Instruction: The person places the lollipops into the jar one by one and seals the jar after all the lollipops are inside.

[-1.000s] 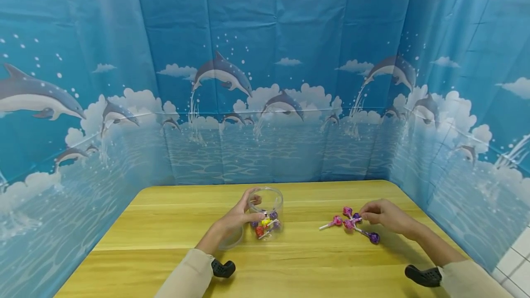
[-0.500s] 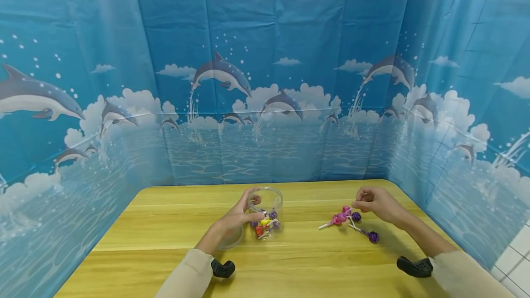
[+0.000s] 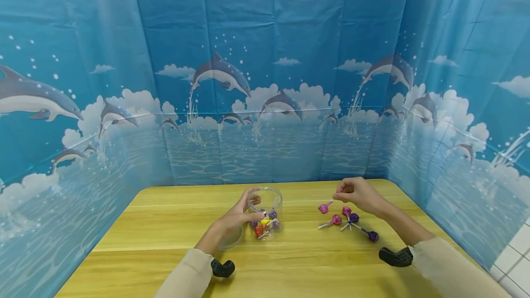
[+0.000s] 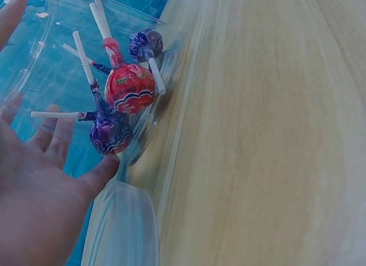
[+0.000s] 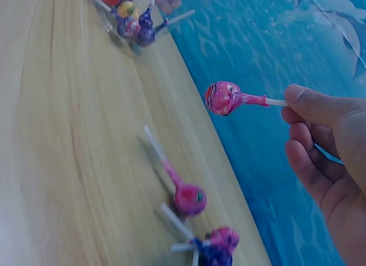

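My left hand [image 3: 241, 213] grips a clear round jar [image 3: 267, 194] from its left side, fingers behind and thumb in front. Inside the jar lie several wrapped lollipops, among them a red lollipop [image 4: 130, 88] and a purple lollipop [image 4: 110, 131]. Between thumb and fingers, my right hand [image 3: 359, 195] pinches the white stick of a pink lollipop [image 5: 224, 98], its wrapped head pointing left toward the jar and raised off the table. Below that hand, another pink lollipop [image 3: 336, 219] lies beside a small cluster with a purple lollipop [image 3: 373, 236].
A clear round lid [image 3: 232, 239] lies on the wooden table [image 3: 165, 233], left of the jar and partly under the left wrist. A blue dolphin-print curtain [image 3: 265, 151] hangs behind the table and along both sides.
My right hand has lifted a pink lollipop out of the cluster and carried it left, toward the jar. The left hand and the jar stay in place.
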`<action>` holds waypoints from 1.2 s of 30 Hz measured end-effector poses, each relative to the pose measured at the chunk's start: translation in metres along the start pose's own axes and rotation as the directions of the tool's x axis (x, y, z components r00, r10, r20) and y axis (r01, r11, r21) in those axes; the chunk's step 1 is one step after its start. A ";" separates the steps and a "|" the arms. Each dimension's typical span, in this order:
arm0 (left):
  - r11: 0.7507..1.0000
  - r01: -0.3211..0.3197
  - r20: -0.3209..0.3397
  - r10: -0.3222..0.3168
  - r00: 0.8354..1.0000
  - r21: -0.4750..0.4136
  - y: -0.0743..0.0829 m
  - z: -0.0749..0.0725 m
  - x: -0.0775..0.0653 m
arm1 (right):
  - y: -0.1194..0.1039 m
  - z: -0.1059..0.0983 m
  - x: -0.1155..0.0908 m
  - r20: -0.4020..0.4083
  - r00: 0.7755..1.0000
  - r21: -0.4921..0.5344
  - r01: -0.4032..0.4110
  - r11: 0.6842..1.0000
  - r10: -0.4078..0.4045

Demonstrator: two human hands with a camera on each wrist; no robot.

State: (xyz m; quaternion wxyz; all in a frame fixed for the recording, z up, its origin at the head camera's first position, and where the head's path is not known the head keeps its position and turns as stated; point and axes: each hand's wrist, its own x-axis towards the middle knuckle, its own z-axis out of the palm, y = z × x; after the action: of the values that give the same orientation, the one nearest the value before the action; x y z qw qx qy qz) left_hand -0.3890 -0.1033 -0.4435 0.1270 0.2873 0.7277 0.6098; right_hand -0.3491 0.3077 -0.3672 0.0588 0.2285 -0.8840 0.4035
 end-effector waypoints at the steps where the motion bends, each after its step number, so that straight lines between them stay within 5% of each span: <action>1: 1.000 0.001 0.002 -0.001 1.000 -0.004 0.000 0.000 0.000 | -0.003 0.001 0.002 0.000 1.000 -0.012 0.009 1.000 -0.009; 24: 1.000 -0.017 0.013 0.017 1.000 0.010 0.000 -0.001 -0.001 | -0.054 0.021 0.055 -0.012 0.998 -0.020 0.055 0.998 -0.055; 36: 1.000 -0.010 -0.004 0.010 1.000 0.018 -0.002 -0.001 0.001 | -0.083 0.042 0.082 0.002 0.993 0.083 0.120 0.989 -0.121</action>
State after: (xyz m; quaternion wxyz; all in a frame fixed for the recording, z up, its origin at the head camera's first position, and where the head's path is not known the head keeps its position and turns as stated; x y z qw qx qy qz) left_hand -0.3910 -0.1039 -0.4447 0.1199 0.2911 0.7319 0.6043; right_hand -0.3813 0.2001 -0.3150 0.0704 0.2850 -0.8514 0.4346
